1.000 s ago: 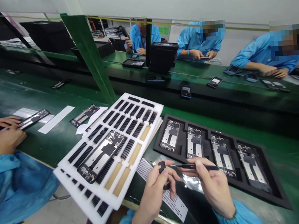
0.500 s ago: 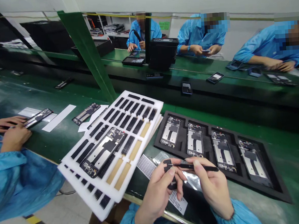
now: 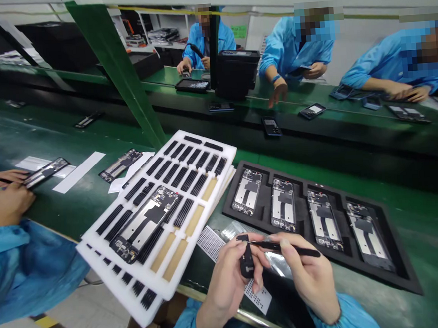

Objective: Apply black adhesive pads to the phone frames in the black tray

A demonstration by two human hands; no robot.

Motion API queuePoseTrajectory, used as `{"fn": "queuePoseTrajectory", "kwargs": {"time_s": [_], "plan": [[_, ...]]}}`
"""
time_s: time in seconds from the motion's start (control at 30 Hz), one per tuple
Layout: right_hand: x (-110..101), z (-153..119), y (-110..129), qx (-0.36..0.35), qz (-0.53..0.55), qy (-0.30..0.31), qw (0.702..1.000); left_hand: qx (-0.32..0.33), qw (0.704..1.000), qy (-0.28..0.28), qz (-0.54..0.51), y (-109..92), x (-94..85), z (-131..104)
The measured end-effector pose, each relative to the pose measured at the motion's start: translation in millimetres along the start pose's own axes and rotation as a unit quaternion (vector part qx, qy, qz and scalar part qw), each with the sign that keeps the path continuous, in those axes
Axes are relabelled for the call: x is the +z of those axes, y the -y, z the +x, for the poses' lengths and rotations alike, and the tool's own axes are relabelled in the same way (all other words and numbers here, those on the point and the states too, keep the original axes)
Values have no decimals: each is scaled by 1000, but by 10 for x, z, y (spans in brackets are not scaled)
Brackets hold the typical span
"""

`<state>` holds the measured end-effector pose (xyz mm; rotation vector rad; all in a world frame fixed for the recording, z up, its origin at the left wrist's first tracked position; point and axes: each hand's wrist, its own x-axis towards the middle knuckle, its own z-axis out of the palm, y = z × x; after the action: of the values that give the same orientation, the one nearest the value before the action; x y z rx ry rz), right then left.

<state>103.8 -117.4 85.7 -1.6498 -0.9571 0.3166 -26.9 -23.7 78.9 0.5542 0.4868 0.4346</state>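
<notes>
Green conveyor benches (image 3: 414,220) run across the factory floor, and from my remote seat I look down on two bare hands working just above the near edge. My left hand (image 3: 227,283) is closed around a small black part (image 3: 246,262), pinching it upright between thumb and fingers. My right hand (image 3: 309,277) grips black tweezers (image 3: 285,247) — their tip touches the top of that part. Beneath the hands lies a perforated white sheet (image 3: 213,242) beside some clear film. To the right sits a black tray (image 3: 407,276) with four phone frames (image 3: 282,204) in its slots; to the left, a stack of white foam trays (image 3: 110,279) carries black strips and another phone frame (image 3: 144,224). A co-worker's hands (image 3: 7,191) at far left rest on a phone — others in blue coats sit across the far bench.
</notes>
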Motion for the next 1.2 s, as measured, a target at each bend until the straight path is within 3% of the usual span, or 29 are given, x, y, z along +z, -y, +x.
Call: {"fn": "queuePoseTrajectory", "kwargs": {"time_s": [0.07, 0.17, 0.23, 0.3, 0.37, 0.43, 0.5, 0.57, 0.63, 0.73, 0.93, 1.0, 1.03, 1.07, 1.1, 1.2], "plan": [[-48, -24, -85, 23, 11, -14, 1000, 5, 1000, -21, -12, 3, -3, 19], [-226, -61, -317, 114, 86, -64, 988, 48, 994, -94, 26, -24, -54, 38], [-376, -94, -504, 172, 117, -93, 974, 87, 976, -146, 135, -28, -132, 50], [-486, -145, -672, 208, 106, -102, 967, 121, 932, -146, 310, 15, -227, 63], [-516, -214, -795, 227, 88, -97, 965, 146, 840, -76, 517, 111, -303, 83], [-470, -288, -875, 234, 81, -91, 965, 157, 695, 6, 702, 237, -337, 111], [-390, -350, -932, 233, 73, -96, 965, 159, 536, 51, 828, 357, -325, 147], [-324, -393, -984, 229, 61, -103, 966, 157, 420, 69, 891, 445, -286, 188], [-294, -418, -1032, 223, 53, -108, 967, 160, 363, 84, 914, 495, -247, 232], [-295, -438, -1078, 216, 56, -98, 970, 171, 330, 91, 924, 532, -221, 286], [-299, -452, -1071, 206, 49, -84, 974, 177, 321, 84, 927, 594, -250, 321], [-294, -450, -1068, 202, 45, -80, 975, 174, 338, 81, 921, 605, -267, 316], [-291, -446, -1068, 200, 45, -79, 976, 172, 362, 76, 913, 605, -275, 311], [-288, -440, -1068, 198, 45, -78, 976, 172, 403, 67, 896, 601, -280, 305], [-287, -433, -1066, 197, 47, -77, 976, 170, 466, 54, 867, 591, -282, 298], [-299, -414, -1021, 196, 66, -84, 975, 111, 732, -8, 672, 528, -247, 277]]}}
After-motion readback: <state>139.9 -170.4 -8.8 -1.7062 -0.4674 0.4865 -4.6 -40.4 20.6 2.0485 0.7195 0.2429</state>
